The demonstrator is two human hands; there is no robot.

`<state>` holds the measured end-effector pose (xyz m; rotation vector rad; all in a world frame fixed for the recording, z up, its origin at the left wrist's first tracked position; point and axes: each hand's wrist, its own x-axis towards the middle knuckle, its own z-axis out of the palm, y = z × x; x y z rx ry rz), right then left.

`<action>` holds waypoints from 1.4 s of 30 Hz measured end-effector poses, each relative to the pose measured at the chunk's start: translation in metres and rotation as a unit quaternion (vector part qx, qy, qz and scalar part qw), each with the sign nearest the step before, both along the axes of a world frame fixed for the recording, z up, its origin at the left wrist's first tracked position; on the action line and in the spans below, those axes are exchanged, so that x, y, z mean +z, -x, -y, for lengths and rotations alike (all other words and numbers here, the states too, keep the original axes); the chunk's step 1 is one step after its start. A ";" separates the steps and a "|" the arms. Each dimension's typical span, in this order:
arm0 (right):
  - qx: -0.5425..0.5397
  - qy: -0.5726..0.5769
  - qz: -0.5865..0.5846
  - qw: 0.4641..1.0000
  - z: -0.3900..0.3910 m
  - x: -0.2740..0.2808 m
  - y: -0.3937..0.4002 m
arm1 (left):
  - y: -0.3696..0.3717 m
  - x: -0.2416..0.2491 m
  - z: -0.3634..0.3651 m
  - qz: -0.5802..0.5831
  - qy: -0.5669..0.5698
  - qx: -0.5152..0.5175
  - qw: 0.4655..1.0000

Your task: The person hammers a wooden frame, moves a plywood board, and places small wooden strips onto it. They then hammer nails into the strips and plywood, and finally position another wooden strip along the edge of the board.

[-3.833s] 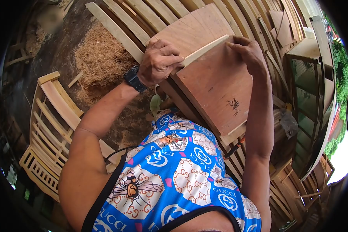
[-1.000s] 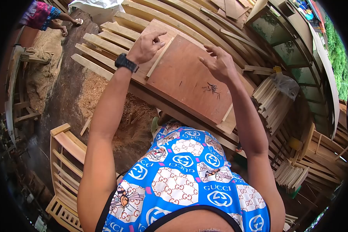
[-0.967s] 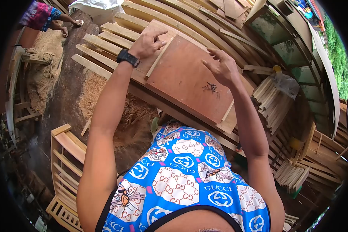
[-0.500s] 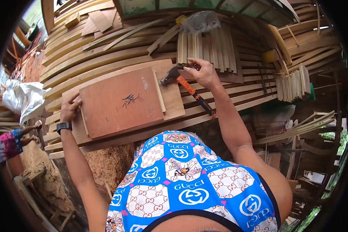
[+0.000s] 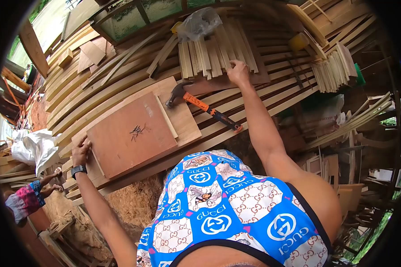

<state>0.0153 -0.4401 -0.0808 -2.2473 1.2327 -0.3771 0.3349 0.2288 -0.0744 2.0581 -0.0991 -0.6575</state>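
Note:
A reddish-brown wooden panel [image 5: 116, 149] lies with a small pile of nails [image 5: 139, 131] on its top. My left hand [image 5: 80, 152], with a watch at the wrist, is closed on the panel's left edge. Pale wooden strips [image 5: 173, 120] show along the panel's sides, over a larger plywood sheet [image 5: 190, 129]. A claw hammer [image 5: 198, 103] with an orange and black handle rests to the right of the panel. Beyond it, my right hand [image 5: 239, 73] has its fingers curled at the near ends of a stack of wooden strips [image 5: 203, 58]. What lies between those fingers is hidden.
Long wooden slats [image 5: 116, 73] form the surface underneath. Clear plastic [image 5: 198, 23] lies on the strip stack. A bundle of short slats [image 5: 334, 71] is at the right. White sacking [image 5: 34, 149] and a person in patterned shorts [image 5: 26, 199] are at the left, with sawdust [image 5: 136, 193] below.
My right hand has moved away from the hammer head to the strip ends, its fingers now curled. My left hand stays at the panel's edge. The whole view has turned and shifted.

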 end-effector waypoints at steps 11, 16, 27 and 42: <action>0.022 -0.002 -0.095 0.995 0.011 -0.016 -0.031 | -0.015 -0.002 -0.024 0.003 -0.006 0.006 1.000; -0.039 -0.254 0.124 0.958 0.017 -0.004 -0.012 | -0.014 0.001 -0.029 -0.014 0.012 0.016 1.000; 0.018 -0.663 0.361 0.656 0.014 0.007 0.029 | -0.023 -0.001 -0.037 -0.017 0.011 0.028 0.999; 0.037 0.059 0.237 0.969 -0.054 0.028 0.006 | -0.011 -0.001 -0.041 -0.010 0.019 0.008 1.000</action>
